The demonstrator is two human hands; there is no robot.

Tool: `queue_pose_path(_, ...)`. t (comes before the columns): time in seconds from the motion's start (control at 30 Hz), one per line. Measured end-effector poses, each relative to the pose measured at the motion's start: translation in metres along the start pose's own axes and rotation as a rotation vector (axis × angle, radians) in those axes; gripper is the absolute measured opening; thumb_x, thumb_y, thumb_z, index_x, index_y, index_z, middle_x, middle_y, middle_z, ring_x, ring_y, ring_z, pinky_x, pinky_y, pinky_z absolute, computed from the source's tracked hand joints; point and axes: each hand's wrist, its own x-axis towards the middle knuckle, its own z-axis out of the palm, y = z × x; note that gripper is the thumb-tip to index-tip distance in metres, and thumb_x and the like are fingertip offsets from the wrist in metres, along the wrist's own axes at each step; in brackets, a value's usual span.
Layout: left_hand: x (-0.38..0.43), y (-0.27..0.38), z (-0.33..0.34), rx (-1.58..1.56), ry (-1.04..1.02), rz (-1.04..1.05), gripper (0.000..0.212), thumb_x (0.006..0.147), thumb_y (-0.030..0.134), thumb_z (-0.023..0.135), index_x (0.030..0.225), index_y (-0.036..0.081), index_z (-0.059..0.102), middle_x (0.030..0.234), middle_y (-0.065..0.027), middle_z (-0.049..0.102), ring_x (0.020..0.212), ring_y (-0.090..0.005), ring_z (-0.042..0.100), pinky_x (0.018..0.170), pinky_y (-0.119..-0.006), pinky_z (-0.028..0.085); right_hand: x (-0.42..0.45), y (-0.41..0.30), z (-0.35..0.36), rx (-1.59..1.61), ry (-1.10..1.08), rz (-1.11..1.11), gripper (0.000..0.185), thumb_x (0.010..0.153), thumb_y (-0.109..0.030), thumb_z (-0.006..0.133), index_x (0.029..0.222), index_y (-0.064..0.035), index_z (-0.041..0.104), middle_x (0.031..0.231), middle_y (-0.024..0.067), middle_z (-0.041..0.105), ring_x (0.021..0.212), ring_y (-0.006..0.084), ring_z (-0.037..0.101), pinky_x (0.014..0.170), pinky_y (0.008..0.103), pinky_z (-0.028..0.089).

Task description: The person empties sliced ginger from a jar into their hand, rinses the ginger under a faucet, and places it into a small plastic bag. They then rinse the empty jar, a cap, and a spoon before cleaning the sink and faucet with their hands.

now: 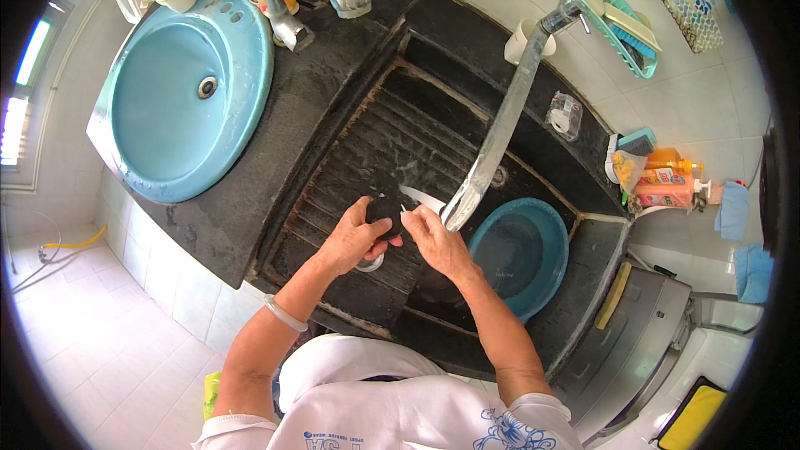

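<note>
Over the ridged black sink slab (pixel 350 156), my left hand (pixel 353 234) grips a dark, rounded object (pixel 383 215), its thumb across the top. What the object is made of is not clear. Close on its right, my right hand (pixel 437 240) pinches a thin item with a small white tip (pixel 404 207); the fingers hide the rest. A pale narrow strip (pixel 420 197) shows just beyond the right fingers, and I cannot tell whether it is a blade or water. Beneath my left fingers, a whitish rim (pixel 371 264) is partly covered.
A metal faucet (pixel 500 119) reaches down beside my right hand. To the right, a blue plastic basin (pixel 553 225) stands in the sink. A turquoise washbasin (pixel 253 137) is set in the counter at left. Soap bottles (pixel 665 190) stand at far right.
</note>
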Motion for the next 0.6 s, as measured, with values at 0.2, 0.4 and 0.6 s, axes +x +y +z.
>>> queue_pose_path(0.2, -0.003, 0.005, 0.005, 0.212, 0.014, -0.010, 0.056, 0.085, 0.007, 0.046, 0.127, -0.007, 0.011, 0.070, -0.0153, 0.056, 0.041, -0.0059, 0.035, 0.039, -0.020, 0.030, -0.003, 0.005, 0.000, -0.021, -0.094, -0.116, 0.029, 0.091, -0.022, 0.042, 0.071, -0.0013, 0.041, 0.058, 0.0046, 0.039, 0.053, 0.0160, 0.041, 0.051, 0.0345, 0.037)
queue_pose_path(0.4, 0.000, 0.003, -0.015, -0.307, -0.171, -0.231, 0.030, 0.085, 0.004, 0.042, 0.111, -0.002, 0.028, 0.065, -0.0134, 0.052, 0.037, -0.0044, 0.027, 0.035, -0.019, 0.021, -0.001, 0.004, 0.002, 0.674, -0.273, 0.284, 0.025, 0.091, -0.024, 0.040, 0.071, -0.0081, 0.037, 0.057, -0.0044, 0.030, 0.046, 0.0043, 0.027, 0.041, 0.0216, 0.023)
queue_pose_path(0.6, 0.005, -0.006, -0.017, -0.690, -0.257, -0.384, 0.010, 0.083, 0.004, 0.041, 0.088, -0.004, 0.044, 0.064, -0.0142, 0.051, 0.034, -0.0062, 0.025, 0.032, -0.019, 0.018, 0.005, -0.004, -0.001, 0.519, -0.139, 0.367, 0.024, 0.090, -0.026, 0.042, 0.082, -0.0039, 0.047, 0.061, -0.0016, 0.043, 0.045, 0.0044, 0.032, 0.040, 0.0203, 0.024)
